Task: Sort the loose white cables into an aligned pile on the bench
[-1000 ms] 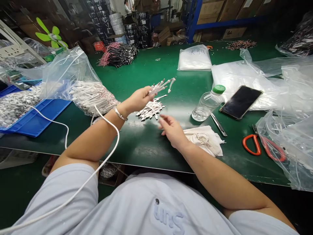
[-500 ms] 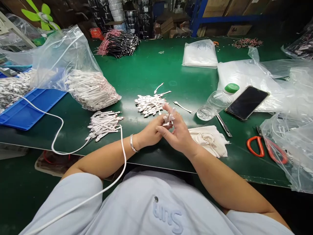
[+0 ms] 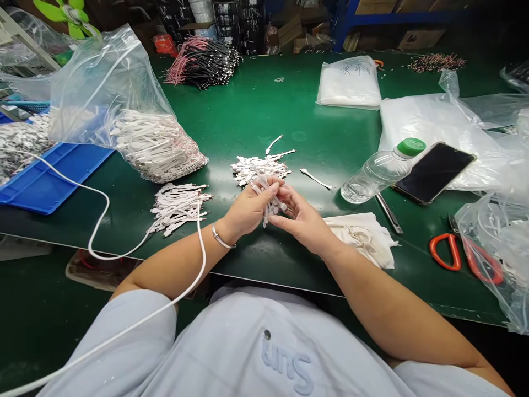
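A bunch of short white cables (image 3: 271, 208) is held in front of me, just above the near part of the table. My left hand (image 3: 247, 210) is closed round it, thumb across the front. From the other side, the curled fingers and thumb of my right hand (image 3: 303, 221) close on the bunch's lower right part; some fingertips are hidden behind it. Beyond my hands lies a loose pile of similar white cables (image 3: 252, 168). Left of my left hand is a second pile of cables (image 3: 176, 208). A single cable (image 3: 316, 179) lies apart to the right.
A clear bag of white cables (image 3: 155, 146) stands beside a blue tray (image 3: 53, 187). At right are a cloth (image 3: 363, 237), a bottle (image 3: 374, 176), a phone (image 3: 436, 172), a box cutter (image 3: 388, 213) and scissors (image 3: 445, 252). A white cord (image 3: 202, 242) crosses my left forearm.
The bunch has turned more upright, and its cables now show between both hands. My right hand, spread before, has lowered and curled round the bunch. The view has shifted slightly.
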The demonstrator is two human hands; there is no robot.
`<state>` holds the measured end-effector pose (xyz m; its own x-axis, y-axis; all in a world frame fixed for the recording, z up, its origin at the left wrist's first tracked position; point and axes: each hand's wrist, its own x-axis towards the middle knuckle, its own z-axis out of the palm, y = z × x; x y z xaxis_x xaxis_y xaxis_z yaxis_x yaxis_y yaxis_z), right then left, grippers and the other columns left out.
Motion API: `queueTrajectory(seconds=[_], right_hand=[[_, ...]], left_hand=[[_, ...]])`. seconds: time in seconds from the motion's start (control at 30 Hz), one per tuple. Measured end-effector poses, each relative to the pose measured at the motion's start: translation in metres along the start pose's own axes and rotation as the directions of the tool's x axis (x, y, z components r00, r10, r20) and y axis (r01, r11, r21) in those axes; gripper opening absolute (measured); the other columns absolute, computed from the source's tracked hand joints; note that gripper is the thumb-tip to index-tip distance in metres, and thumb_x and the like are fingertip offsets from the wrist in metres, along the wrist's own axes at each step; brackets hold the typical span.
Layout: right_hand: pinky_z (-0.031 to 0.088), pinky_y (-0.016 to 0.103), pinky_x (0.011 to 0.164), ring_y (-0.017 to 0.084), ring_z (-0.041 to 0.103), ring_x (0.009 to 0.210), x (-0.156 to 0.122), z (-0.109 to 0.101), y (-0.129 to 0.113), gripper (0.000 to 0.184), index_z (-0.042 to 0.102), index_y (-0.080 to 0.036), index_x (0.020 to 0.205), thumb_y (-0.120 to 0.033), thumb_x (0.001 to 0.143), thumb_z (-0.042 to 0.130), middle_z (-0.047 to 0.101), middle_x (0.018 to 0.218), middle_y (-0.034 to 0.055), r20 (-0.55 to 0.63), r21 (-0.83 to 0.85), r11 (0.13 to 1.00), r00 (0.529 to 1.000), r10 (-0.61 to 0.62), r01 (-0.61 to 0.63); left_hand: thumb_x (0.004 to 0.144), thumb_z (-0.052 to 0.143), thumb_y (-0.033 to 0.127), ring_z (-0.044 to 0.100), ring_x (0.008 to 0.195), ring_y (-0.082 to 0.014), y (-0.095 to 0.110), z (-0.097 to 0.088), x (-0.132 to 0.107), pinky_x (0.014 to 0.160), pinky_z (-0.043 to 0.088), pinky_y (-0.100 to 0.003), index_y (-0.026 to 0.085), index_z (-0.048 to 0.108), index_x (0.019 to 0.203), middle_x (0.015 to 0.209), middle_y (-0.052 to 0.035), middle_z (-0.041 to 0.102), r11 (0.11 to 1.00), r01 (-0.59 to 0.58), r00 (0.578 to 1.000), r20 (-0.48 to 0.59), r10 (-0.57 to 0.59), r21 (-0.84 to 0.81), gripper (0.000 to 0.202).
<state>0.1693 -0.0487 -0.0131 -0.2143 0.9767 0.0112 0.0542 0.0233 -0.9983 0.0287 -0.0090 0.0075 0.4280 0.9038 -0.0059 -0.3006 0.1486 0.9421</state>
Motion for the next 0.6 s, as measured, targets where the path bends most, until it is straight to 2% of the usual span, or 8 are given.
queueTrajectory(seconds=[0.1,0.2,0.33,0.43,0.5,0.6], right_hand=[[0.038,0.042,0.108,0.025,0.048,0.130,0.002,0.001,0.003,0.069,0.045,-0.022,0.136,-0.034,0.074,0.073,0.051,0.141,0.0102,0.032,-0.025,1.000,0.999,-0.002,0.003],[0.044,0.045,0.102,0.027,0.057,0.117,0.006,0.000,0.009,0.056,0.055,-0.019,0.120,-0.034,0.070,0.075,0.061,0.126,0.0110,0.000,-0.021,1.000,1.000,0.016,-0.016],[0.046,0.043,0.100,0.026,0.061,0.110,0.010,-0.002,0.013,0.043,0.057,-0.019,0.110,-0.027,0.070,0.073,0.064,0.120,0.0087,0.061,0.007,1.000,0.998,-0.013,0.013],[0.047,0.041,0.098,0.025,0.062,0.108,0.010,-0.003,0.012,0.039,0.057,-0.018,0.108,-0.024,0.072,0.070,0.065,0.116,0.0083,0.103,-0.003,0.999,0.994,-0.040,0.040],[0.047,0.042,0.097,0.025,0.063,0.106,0.009,-0.002,0.010,0.037,0.057,-0.017,0.108,-0.023,0.073,0.068,0.067,0.112,0.0088,0.115,-0.046,0.998,0.993,-0.038,0.043],[0.050,0.041,0.091,0.026,0.064,0.102,0.005,-0.002,0.005,0.026,0.060,-0.016,0.101,-0.022,0.076,0.062,0.069,0.105,0.0092,0.167,-0.149,0.984,0.983,-0.071,0.097]], left_hand=[[0.079,0.068,0.045,0.060,0.077,-0.0124,-0.002,0.003,-0.005,0.078,0.049,-0.029,0.022,0.058,0.096,0.082,0.0011,0.062,0.989,-0.102,0.995,0.008,0.101,0.103,0.031],[0.080,0.068,0.046,0.060,0.084,-0.0139,-0.014,0.005,-0.008,0.084,0.048,-0.030,0.019,0.060,0.097,0.088,-0.0015,0.062,0.941,-0.206,0.978,0.028,0.206,0.267,0.033],[0.082,0.067,0.044,0.062,0.081,-0.0145,-0.030,0.005,-0.010,0.082,0.050,-0.030,0.021,0.051,0.116,0.085,-0.0007,0.062,0.941,-0.224,0.974,0.015,0.228,0.253,0.044],[0.085,0.065,0.041,0.063,0.078,-0.0149,-0.033,0.006,-0.012,0.081,0.051,-0.031,0.021,0.046,0.125,0.084,-0.0007,0.064,0.934,-0.236,0.966,-0.035,0.254,0.268,0.048],[0.087,0.062,0.038,0.065,0.084,-0.0160,-0.030,0.009,-0.016,0.085,0.051,-0.031,0.021,0.048,0.126,0.089,-0.0025,0.067,0.912,-0.267,0.953,-0.054,0.297,0.310,0.045],[0.090,0.057,0.034,0.067,0.098,-0.0179,-0.023,0.015,-0.023,0.096,0.048,-0.033,0.021,0.050,0.128,0.098,-0.0047,0.071,0.879,-0.339,0.936,0.023,0.352,0.335,0.040]])
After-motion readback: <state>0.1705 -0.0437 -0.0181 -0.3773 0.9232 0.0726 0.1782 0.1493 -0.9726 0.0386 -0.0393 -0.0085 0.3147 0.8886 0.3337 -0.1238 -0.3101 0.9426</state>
